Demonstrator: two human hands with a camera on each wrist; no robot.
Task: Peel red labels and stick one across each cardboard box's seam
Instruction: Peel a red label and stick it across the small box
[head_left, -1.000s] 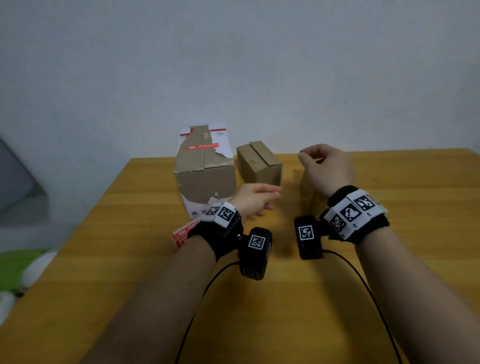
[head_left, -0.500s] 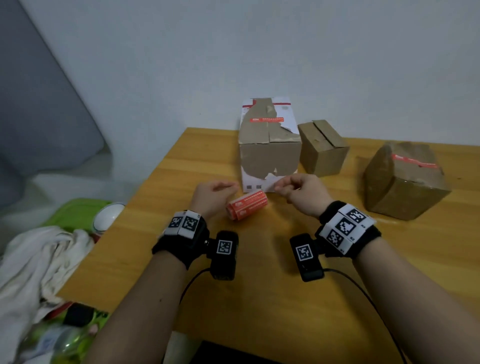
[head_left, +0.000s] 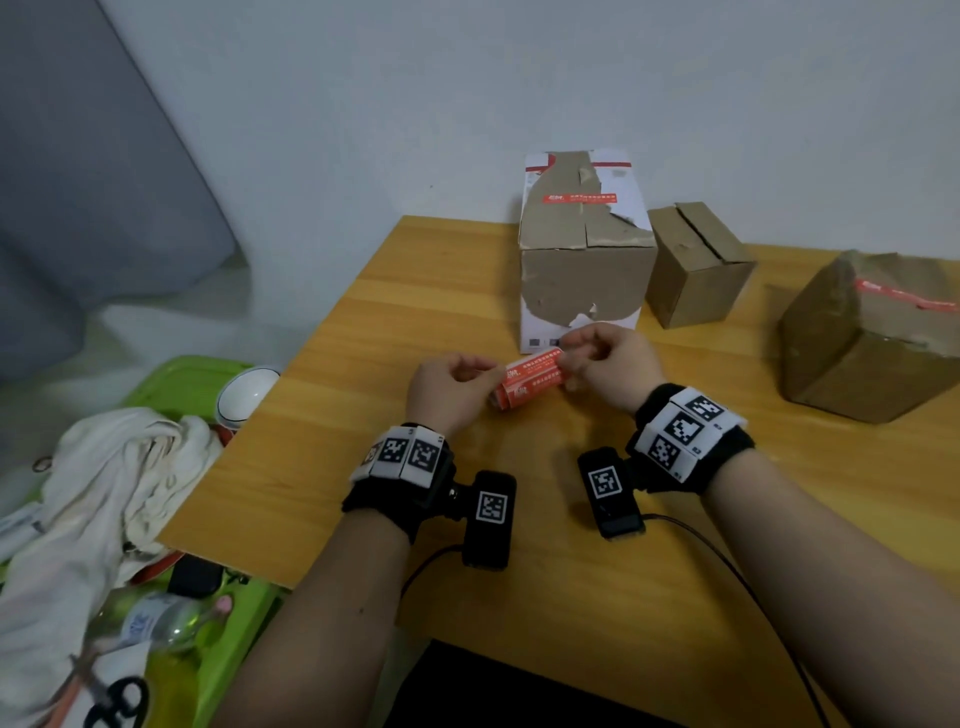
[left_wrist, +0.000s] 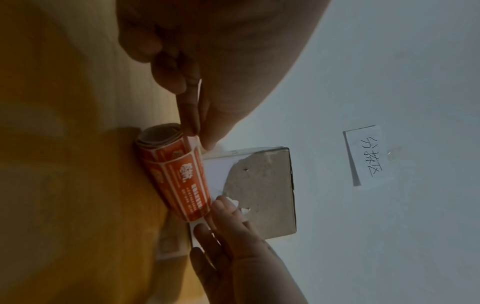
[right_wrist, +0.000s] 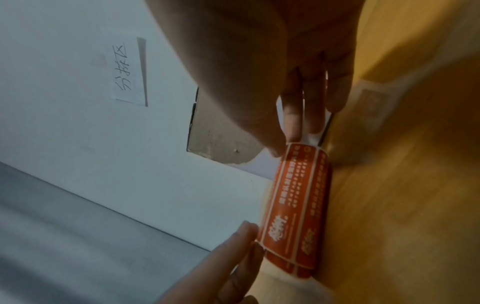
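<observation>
A roll of red labels (head_left: 530, 384) (left_wrist: 176, 174) (right_wrist: 298, 201) lies on the wooden table (head_left: 597, 571) in front of me. My left hand (head_left: 452, 387) pinches the roll's left end and my right hand (head_left: 602, 358) pinches its right end, both at the white backing edge. Behind the roll stands a tall torn box (head_left: 584, 249) with a red label across its top seam. To its right sits a small brown box (head_left: 696, 265) with a bare seam. At the far right a crumpled box (head_left: 872, 332) carries a red label on top.
Off the table's left edge a green tray (head_left: 182, 389) holds a white bowl (head_left: 247, 392), white cloth (head_left: 104, 493), a plastic bottle (head_left: 156, 618) and scissors (head_left: 114, 701). A paper note (left_wrist: 366, 154) hangs on the wall behind the boxes.
My view swung left and down from the boxes to the roll. Both hands came together onto the label roll, which lay untouched between them half a second ago; each now pinches one end.
</observation>
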